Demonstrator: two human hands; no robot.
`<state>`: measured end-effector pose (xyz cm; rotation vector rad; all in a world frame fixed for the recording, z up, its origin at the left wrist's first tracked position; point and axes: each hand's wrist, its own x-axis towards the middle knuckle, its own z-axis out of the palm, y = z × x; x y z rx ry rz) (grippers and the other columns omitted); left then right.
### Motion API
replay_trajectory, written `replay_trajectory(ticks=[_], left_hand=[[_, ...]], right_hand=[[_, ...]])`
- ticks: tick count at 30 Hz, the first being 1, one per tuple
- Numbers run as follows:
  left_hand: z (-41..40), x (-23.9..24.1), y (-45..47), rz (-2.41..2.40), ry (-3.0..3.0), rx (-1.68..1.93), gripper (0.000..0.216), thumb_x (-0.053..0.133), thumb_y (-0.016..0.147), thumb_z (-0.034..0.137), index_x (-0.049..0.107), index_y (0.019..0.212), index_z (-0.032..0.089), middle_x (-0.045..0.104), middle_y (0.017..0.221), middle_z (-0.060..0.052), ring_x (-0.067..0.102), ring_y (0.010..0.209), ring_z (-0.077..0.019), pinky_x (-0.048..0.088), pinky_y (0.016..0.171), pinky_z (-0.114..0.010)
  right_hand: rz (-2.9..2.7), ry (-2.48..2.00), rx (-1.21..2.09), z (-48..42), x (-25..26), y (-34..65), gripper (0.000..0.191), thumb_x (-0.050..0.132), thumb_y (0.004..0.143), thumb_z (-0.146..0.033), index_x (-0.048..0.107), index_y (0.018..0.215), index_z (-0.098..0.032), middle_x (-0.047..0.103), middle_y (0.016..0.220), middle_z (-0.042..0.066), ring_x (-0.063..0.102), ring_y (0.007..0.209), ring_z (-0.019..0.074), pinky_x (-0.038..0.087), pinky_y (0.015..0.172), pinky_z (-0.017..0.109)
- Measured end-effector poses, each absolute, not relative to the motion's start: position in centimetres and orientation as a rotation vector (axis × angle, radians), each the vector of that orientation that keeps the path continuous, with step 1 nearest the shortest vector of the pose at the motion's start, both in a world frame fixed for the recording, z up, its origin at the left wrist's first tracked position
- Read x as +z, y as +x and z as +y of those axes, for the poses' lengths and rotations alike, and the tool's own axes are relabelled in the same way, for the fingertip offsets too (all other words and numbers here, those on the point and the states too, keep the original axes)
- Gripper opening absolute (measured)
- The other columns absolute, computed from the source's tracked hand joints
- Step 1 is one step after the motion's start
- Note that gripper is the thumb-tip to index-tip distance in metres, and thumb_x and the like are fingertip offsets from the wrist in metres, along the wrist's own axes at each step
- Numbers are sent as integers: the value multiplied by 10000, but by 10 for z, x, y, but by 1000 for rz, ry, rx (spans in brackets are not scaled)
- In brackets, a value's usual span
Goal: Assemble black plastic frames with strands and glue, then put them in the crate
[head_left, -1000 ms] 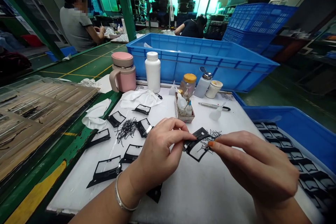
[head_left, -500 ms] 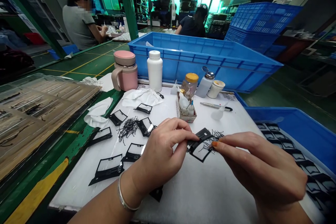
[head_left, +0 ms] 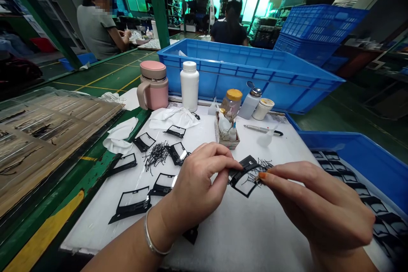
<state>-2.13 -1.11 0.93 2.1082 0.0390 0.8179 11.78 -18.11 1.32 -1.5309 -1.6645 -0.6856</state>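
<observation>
My left hand [head_left: 197, 187] pinches the left edge of a small black plastic frame [head_left: 244, 176] and holds it just above the white mat [head_left: 255, 229]. My right hand [head_left: 315, 204] has its fingers pinched at the frame's right edge, on something thin that I cannot make out. A small heap of thin black pins [head_left: 263, 164] lies just behind the frame. More black frames [head_left: 132, 204] and a second heap of pins [head_left: 156, 156] lie on the mat to the left.
A pink mug [head_left: 153, 85], a white bottle [head_left: 189, 86], jars, a small box of dropper bottles [head_left: 226, 134] and tweezers [head_left: 263, 128] stand behind. Blue crates [head_left: 248, 72] sit behind and at right [head_left: 366, 157]. Clear trays [head_left: 47, 127] lie left. Two people sit at far benches.
Both hands and the frame have hardly moved. The view has shifted slightly, and the person at the far bench has sat up.
</observation>
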Motion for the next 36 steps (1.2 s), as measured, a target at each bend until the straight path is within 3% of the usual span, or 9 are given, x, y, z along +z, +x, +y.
replay_trajectory(ticks=[6, 12, 15, 19, 22, 25, 29, 36], left_hand=[[-12, 10, -21, 25, 2114, 814, 301, 506, 828, -17, 729, 936, 154, 631, 965, -56, 587, 929, -154, 471, 846, -291], [-12, 11, -22, 50, 2065, 799, 275, 513, 853, 12, 723, 954, 159, 633, 973, -57, 591, 938, -154, 478, 841, -280], [-11, 14, -23, 93, 1943, 710, 214, 538, 906, 107, 702, 1024, 177, 643, 1006, -53, 597, 961, -152, 490, 767, -244], [-7, 17, -23, 148, 1690, 503, 262, 553, 952, 327, 649, 1182, 245, 634, 1199, -44, 576, 1107, -177, 506, 762, -223], [-7, 15, -22, 177, 1515, 391, 358, 631, 906, 355, 607, 1255, 276, 636, 1237, -42, 557, 1174, -203, 515, 810, -226], [-9, 13, -19, 240, 1425, 335, 391, 698, 860, 275, 619, 1243, 276, 695, 1114, -40, 615, 1081, -187, 502, 765, -200], [-10, 12, -16, 240, 1348, 313, 263, 686, 857, 212, 696, 1120, 203, 730, 966, -55, 654, 896, -150, 484, 679, -182], [-8, 9, -15, 275, 1343, 373, 65, 704, 826, 200, 740, 869, 167, 715, 814, -31, 602, 691, -109, 481, 614, -182]], right_hand=[[-1626, -1573, -713, -182, 13, 117, 371, 699, 725, 22, 743, 1005, -219, 698, 849, 47, 661, 742, 176, 517, 626, 286], [-1647, -1578, -725, -184, 12, 117, 392, 702, 701, 50, 738, 1020, -176, 693, 892, 62, 652, 774, 170, 508, 647, 277], [-1604, -1581, -656, -182, 15, 117, 388, 712, 682, 64, 727, 991, -171, 686, 894, 53, 644, 784, 164, 503, 649, 274], [-1316, -1620, -334, -174, 18, 120, 206, 739, 735, -36, 703, 846, -205, 661, 799, 16, 614, 756, 146, 477, 623, 261], [-1021, -1576, 69, -169, 15, 124, 84, 743, 787, -168, 682, 770, -224, 621, 749, 0, 569, 689, 130, 443, 565, 247], [-776, -1454, 424, -165, 10, 128, 112, 755, 786, -274, 669, 757, -209, 581, 697, -8, 509, 606, 106, 400, 519, 231], [-614, -1345, 741, -160, 9, 125, 220, 792, 735, -325, 636, 697, -175, 542, 631, -18, 453, 551, 80, 366, 500, 205], [-543, -1326, 839, -155, 10, 120, 254, 809, 709, -337, 625, 679, -165, 534, 633, -22, 448, 555, 71, 357, 506, 195]])
